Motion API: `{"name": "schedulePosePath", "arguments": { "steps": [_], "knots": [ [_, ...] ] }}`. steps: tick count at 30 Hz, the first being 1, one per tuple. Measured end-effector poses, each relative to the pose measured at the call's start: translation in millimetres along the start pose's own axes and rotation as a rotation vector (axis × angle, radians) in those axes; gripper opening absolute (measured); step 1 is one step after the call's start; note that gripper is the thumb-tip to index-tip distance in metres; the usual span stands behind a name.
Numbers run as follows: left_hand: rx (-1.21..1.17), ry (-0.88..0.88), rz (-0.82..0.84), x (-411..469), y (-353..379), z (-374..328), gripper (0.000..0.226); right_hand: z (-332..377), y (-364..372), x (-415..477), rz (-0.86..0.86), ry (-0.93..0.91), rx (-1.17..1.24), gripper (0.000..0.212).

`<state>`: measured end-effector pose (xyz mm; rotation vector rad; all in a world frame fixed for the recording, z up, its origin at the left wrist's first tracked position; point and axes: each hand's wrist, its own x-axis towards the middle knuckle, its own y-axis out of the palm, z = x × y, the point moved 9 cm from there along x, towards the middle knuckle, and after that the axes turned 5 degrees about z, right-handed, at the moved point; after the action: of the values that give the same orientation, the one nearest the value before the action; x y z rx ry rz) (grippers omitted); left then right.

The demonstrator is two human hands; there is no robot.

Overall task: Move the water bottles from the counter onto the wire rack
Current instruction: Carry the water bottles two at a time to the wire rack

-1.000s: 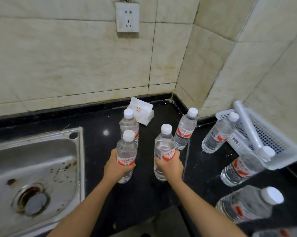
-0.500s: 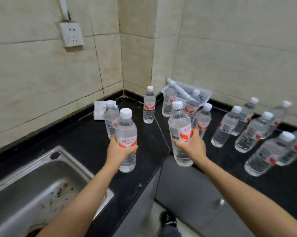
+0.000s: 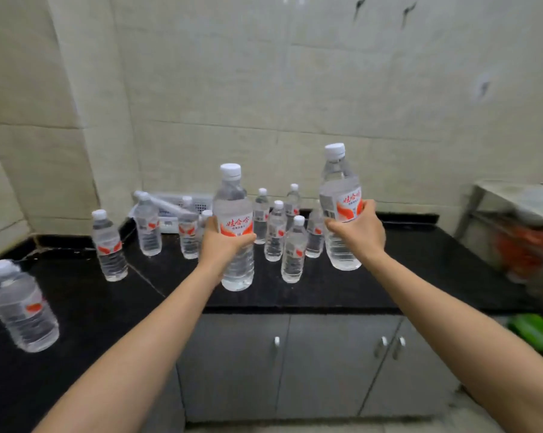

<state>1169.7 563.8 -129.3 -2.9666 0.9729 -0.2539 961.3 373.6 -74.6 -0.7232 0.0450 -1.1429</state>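
My left hand grips a clear water bottle with a white cap and red label, held upright above the counter's front edge. My right hand grips a second such bottle, held a little higher and to the right. Several more bottles stand on the black counter behind them, among them one at the left and one near the left edge. A metal rack shows blurred at the far right, its shelves hard to make out.
A white plastic basket sits against the back wall in the corner. Grey cabinet doors with metal handles run under the counter. Orange items sit in the rack and something green lies low at the right.
The view has swung right, away from the sink, and the rack has come into sight. Both hands have carried their bottles up and to the right, off the counter.
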Motion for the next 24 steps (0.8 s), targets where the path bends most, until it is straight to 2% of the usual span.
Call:
{"name": "schedulePosePath", "arguments": {
  "steps": [8,14,18,24],
  "knots": [
    [-0.010,0.051,0.352,-10.1,223.8,-30.2,0.063,-118.3,-193.7,-7.5,-0.272,0.169,-0.082,0.050],
    [-0.049,0.060,0.532,-44.2,406.3,-42.7,0.067,-212.5,-327.0,-7.3,-0.407,0.270,-0.158,0.056],
    [-0.071,0.054,0.539,-67.0,495.7,-39.9,0.063,-266.9,-386.6,-9.8,-0.452,0.336,-0.156,0.054],
    [-0.068,0.058,0.516,-74.7,585.5,-40.8,0.064,-334.8,-450.3,1.2,-0.520,0.428,-0.126,0.058]
  ]
}}
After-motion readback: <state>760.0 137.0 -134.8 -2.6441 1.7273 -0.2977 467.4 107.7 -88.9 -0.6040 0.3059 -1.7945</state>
